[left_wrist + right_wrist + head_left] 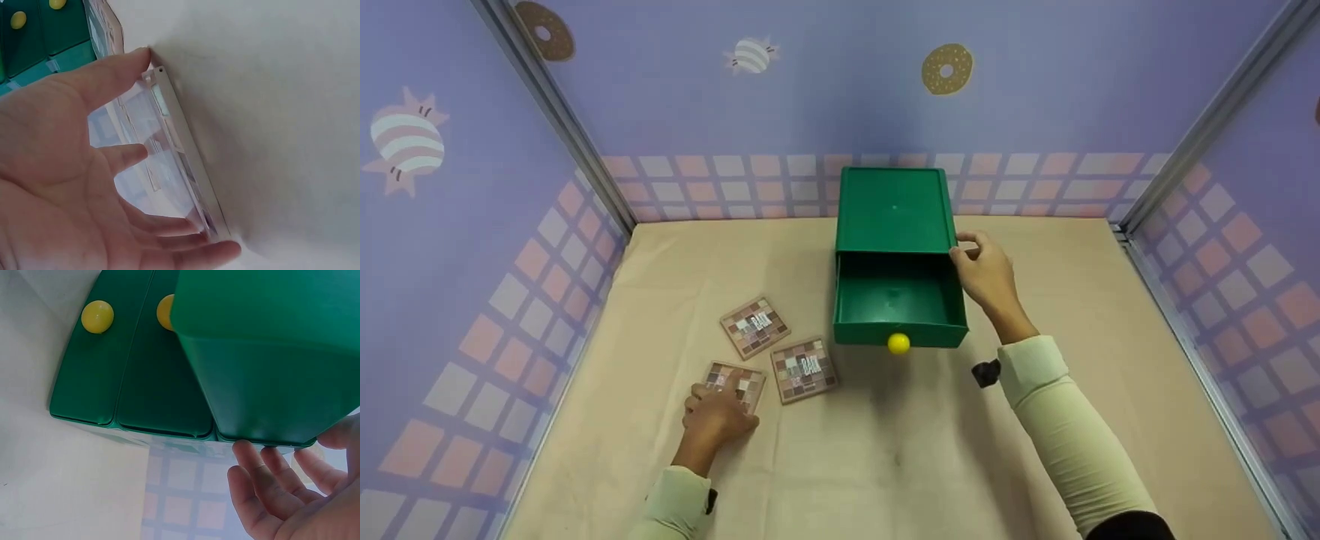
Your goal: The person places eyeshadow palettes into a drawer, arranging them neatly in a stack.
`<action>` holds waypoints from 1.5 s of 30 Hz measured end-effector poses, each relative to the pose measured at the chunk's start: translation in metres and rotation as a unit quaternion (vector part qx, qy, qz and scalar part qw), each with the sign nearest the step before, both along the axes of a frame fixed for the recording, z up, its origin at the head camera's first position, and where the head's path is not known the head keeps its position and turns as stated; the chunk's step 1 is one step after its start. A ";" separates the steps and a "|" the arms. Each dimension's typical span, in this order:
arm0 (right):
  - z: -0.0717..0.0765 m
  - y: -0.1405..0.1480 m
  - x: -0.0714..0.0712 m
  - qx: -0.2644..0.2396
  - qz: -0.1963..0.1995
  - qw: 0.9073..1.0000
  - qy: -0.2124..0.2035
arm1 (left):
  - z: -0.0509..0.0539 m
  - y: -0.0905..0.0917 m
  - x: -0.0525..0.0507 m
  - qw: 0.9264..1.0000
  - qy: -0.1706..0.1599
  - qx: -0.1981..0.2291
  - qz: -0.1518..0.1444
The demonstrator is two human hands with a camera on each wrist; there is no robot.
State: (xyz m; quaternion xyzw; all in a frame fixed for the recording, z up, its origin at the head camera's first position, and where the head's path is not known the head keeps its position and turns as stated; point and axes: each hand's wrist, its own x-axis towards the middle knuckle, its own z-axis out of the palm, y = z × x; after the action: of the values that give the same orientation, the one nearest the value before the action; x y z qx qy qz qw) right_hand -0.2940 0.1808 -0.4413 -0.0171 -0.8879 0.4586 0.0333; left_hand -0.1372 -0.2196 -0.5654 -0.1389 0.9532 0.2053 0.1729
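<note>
Three square palettes with brown and pink tiles lie on the table: one at the back (pixel 755 327), one to the right (pixel 804 370), one nearest the front (pixel 749 385). My left hand (pixel 718 415) grips the front one; in the left wrist view, the thumb and outer fingers of that hand (pixel 84 169) span the palette's edge (pixel 188 154). The green cabinet (pixel 894 210) has its top drawer (pixel 877 334) pulled out, with nothing visible inside. My right hand (pixel 988 274) touches the cabinet's right side; the right wrist view shows its fingertips (pixel 243 445) against the side edge.
A yellow knob (pixel 898 343) sticks out from the open drawer's front. Two lower drawers (pixel 84 377) are closed, with yellow knobs. Patterned walls (pixel 840 90) and metal corner posts (pixel 562 120) enclose the cloth-covered table (pixel 885 465).
</note>
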 end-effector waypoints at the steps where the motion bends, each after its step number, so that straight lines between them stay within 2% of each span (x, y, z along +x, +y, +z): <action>1: 0.000 0.000 0.000 0.000 -0.001 1.000 -0.001 | 0.000 -0.001 0.000 1.000 0.004 -0.001 -0.003; 8: -0.001 0.001 0.000 0.002 -0.001 1.000 0.004 | -0.003 -0.006 -0.003 0.999 0.039 -0.015 -0.003; 11: -0.001 0.001 0.000 0.005 -0.001 1.000 0.006 | 0.001 -0.008 -0.003 0.999 0.045 -0.007 0.004; 14: 0.000 0.001 0.000 0.008 -0.001 1.000 0.007 | 0.009 -0.010 -0.004 0.998 0.054 0.003 0.014; 18: 0.002 0.001 -0.001 0.011 -0.003 1.000 0.008 | 0.029 -0.011 -0.007 0.997 0.075 0.022 0.024; 23: 0.003 0.001 -0.002 0.007 -0.004 1.000 0.007 | 0.064 -0.006 -0.016 0.990 0.123 0.068 0.012; 26: 0.002 0.001 -0.001 0.009 -0.004 1.000 0.004 | 0.087 0.002 -0.021 0.984 0.157 0.088 -0.009; 31: 0.000 0.001 -0.001 0.009 -0.006 1.000 0.001 | 0.118 0.022 -0.030 0.968 0.221 0.101 -0.053; 34: 0.000 0.001 0.000 0.005 -0.006 1.000 0.001 | 0.137 0.036 -0.034 0.960 0.246 0.107 -0.083; 40: -0.001 0.002 0.000 0.003 -0.007 1.000 0.002 | 0.167 0.067 -0.046 0.951 0.250 0.099 -0.149; 45: -0.002 0.001 -0.001 0.005 -0.003 1.000 0.008 | 0.178 0.094 -0.061 0.948 0.229 0.087 -0.205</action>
State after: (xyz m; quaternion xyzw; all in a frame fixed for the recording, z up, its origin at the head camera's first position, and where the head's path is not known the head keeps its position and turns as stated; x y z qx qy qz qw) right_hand -0.2951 0.1820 -0.4434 -0.0159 -0.8900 0.4538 0.0423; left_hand -0.1983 -0.1254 -0.3869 0.1263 0.9536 0.2733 -0.0001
